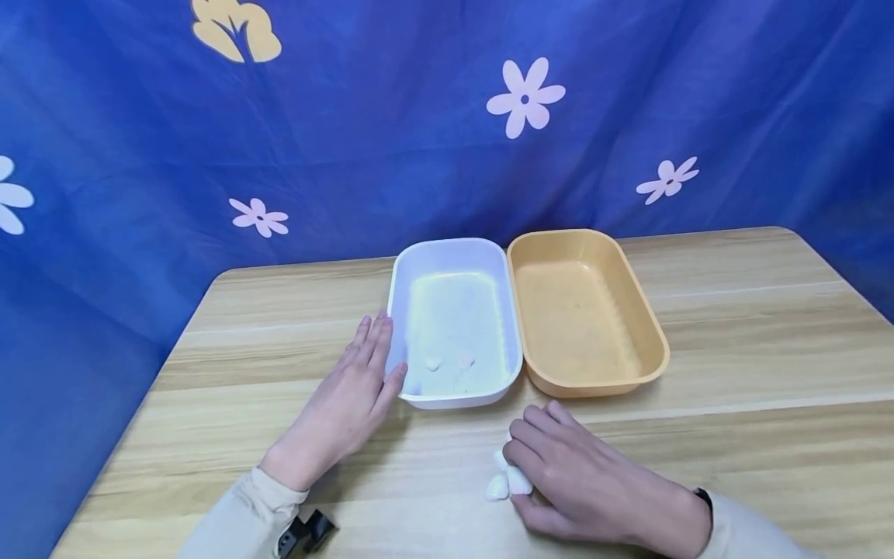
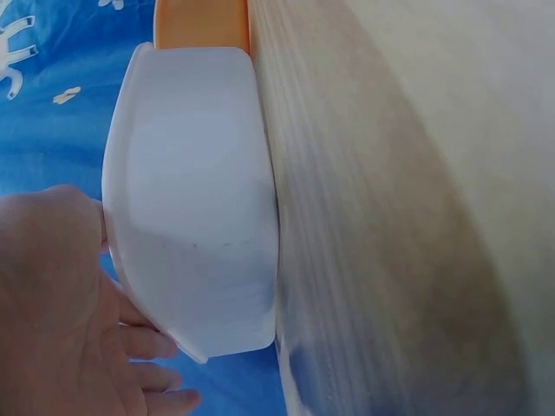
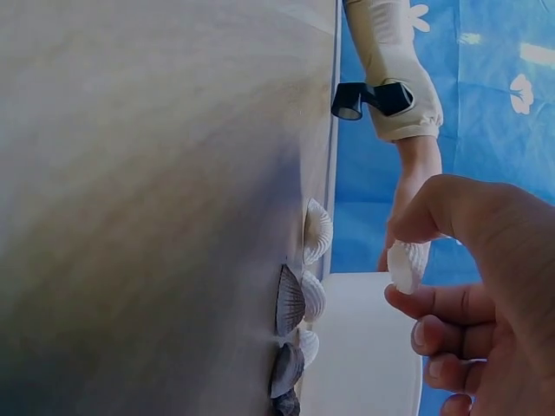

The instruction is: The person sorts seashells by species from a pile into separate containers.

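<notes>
My left hand [image 1: 345, 400] lies along the left side of the white basin [image 1: 454, 401], fingers straight and thumb at the rim. In the left wrist view that hand [image 2: 61, 303] is right at the edge of the basin [image 2: 195, 191]. Two small white shells [image 1: 433, 363] lie inside the basin near its front. My right hand [image 1: 587, 481] is low over the table in front of the basins. In the right wrist view its thumb and forefinger pinch a white ribbed seashell [image 3: 406, 267]. White shells [image 3: 318, 230] and dark shells [image 3: 287, 370] lie on the table beside it.
An orange basin [image 1: 594, 386] stands against the right side of the white one. Both rest on a wood-grain table [image 1: 754, 341]. Behind the table hangs a blue curtain [image 1: 391, 140] with flower prints. A black wrist camera [image 1: 307, 533] is on the left sleeve.
</notes>
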A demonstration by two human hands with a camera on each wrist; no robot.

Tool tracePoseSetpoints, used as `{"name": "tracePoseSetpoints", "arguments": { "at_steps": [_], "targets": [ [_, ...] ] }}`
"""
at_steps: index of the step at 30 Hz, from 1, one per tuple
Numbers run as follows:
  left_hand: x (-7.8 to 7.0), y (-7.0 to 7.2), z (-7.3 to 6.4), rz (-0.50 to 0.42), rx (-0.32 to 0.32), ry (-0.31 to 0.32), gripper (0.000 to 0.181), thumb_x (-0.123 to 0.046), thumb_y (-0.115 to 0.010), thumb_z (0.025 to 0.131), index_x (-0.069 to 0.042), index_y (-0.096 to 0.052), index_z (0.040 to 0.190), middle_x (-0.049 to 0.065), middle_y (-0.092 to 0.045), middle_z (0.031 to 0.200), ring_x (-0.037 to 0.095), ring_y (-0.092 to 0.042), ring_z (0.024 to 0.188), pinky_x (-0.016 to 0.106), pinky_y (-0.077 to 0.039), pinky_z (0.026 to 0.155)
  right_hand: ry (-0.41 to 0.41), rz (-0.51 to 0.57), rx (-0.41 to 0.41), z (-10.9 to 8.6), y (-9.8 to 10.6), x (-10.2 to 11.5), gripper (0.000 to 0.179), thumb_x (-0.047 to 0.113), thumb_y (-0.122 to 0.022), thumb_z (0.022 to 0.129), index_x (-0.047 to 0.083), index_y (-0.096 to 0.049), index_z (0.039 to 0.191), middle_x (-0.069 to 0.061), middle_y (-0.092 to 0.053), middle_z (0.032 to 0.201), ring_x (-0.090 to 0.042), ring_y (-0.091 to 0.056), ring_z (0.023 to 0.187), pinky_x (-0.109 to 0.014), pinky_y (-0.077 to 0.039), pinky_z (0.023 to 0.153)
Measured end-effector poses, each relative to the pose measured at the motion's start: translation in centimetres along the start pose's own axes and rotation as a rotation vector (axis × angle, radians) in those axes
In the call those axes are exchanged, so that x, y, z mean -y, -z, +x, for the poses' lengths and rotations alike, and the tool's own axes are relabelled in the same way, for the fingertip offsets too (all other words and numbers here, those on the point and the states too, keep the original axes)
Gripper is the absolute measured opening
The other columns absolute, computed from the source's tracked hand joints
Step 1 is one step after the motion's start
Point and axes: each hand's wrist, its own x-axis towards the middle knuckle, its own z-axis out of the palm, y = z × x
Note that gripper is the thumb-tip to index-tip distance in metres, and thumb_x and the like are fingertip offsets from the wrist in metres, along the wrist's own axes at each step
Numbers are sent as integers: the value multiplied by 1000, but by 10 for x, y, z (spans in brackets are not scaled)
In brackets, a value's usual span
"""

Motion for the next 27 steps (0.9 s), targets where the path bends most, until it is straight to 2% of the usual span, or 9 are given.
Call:
{"name": "tracePoseSetpoints", "arguments": {
  "at_steps": [8,22,27],
  "targets": [
    [-1,1,-1,15,-1,3,67,-40,-26,105,8,-15,150,21,-10,159,36,-8,146,52,-18,116,5,26,-7,9,-1,0,23,30,-68,76,15,-52,82,8,-38,77,-13,-37,74,-24,-29,72],
    [-2,2,0,38,4,-9,67,-41,-24,105,8,-14,151,22,-9,159,35,-6,146,50,-13,118,-25,94,11,23,3,-5,25,29,-68,81,10,-59,94,5,-48,88,-14,-45,88,-27,-37,77],
    [-3,1,-2,49,6,-12,66,-39,-24,106,8,-12,151,22,-8,159,36,-5,146,50,-10,118,-47,117,12,28,5,-10,22,27,-66,84,10,-61,97,5,-52,91,-13,-45,87,-26,-38,77]
  ]
}}
